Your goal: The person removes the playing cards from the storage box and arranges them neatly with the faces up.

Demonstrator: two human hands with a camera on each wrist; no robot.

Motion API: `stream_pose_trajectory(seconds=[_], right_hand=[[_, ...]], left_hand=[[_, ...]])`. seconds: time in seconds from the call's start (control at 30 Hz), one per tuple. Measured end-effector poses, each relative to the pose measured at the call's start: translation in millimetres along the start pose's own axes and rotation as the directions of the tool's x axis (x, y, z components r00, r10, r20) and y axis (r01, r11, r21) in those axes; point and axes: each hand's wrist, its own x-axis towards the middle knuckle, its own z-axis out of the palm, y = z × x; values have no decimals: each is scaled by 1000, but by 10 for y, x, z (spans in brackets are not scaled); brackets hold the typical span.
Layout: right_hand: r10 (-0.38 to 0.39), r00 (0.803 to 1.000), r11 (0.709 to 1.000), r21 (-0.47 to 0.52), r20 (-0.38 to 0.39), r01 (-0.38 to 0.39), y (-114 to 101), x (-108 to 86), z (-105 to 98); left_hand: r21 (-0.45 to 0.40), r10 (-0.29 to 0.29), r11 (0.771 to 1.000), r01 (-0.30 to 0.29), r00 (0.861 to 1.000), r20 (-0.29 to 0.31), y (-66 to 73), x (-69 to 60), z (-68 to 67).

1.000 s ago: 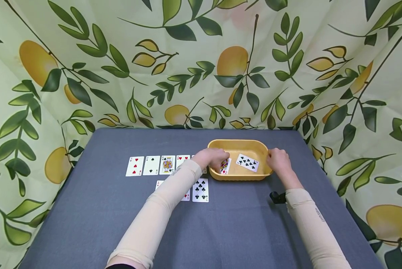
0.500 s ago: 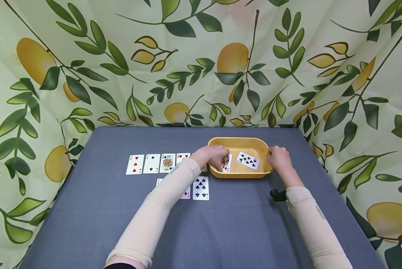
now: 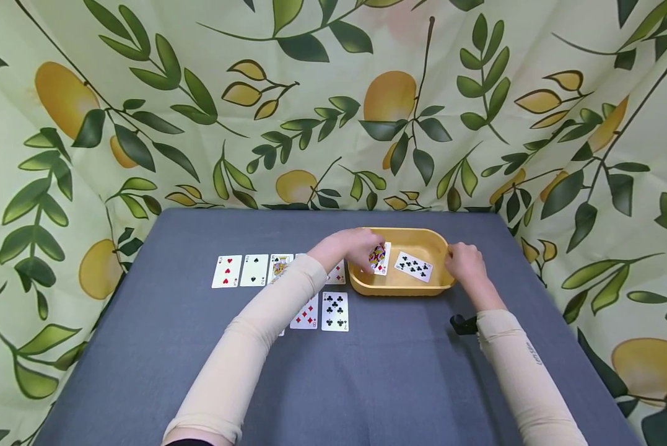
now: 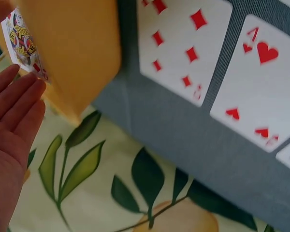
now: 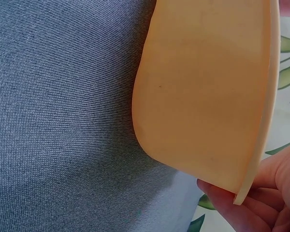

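Note:
A yellow oval tray (image 3: 402,290) stands on the dark cloth-covered table. Over its left end, my left hand (image 3: 358,248) pinches a face card of diamonds (image 3: 382,262), with fingertips against the card in the left wrist view. That card stands tilted at the tray's inner side; the hand covers part of it. Flat in the tray's right half lies a clubs card (image 3: 414,267). My right hand (image 3: 466,263) grips the tray's right end, thumb and fingers around the rim in the right wrist view, where the tray's outer wall (image 5: 203,87) fills the middle.
Left of the tray runs a back row of face-up cards, including a three of hearts (image 3: 226,271) and a two of spades (image 3: 254,270). An eight of diamonds (image 3: 305,314) and a seven of clubs (image 3: 335,311) lie in front. My left forearm hides other cards.
My left hand has lifted slightly up and to the right, and the face card has risen with it. The right hand and the tray stay in place.

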Motion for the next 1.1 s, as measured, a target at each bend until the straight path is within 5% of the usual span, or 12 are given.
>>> stream_pose_trajectory(seconds=[0.23, 0.53, 1.1], right_hand=[[5, 1000, 1000, 15, 2, -5, 16, 13, 9], [-10, 1000, 1000, -2, -1, 10, 25, 12, 9], [-15, 1000, 1000, -18, 15, 15, 10, 11, -5]], left_hand=[[8, -3, 1000, 3, 999, -45, -63, -246, -250], [-20, -49, 999, 48, 996, -77, -259, -815, -367], [-105, -171, 982, 159, 978, -121, -581, -2059, 152]])
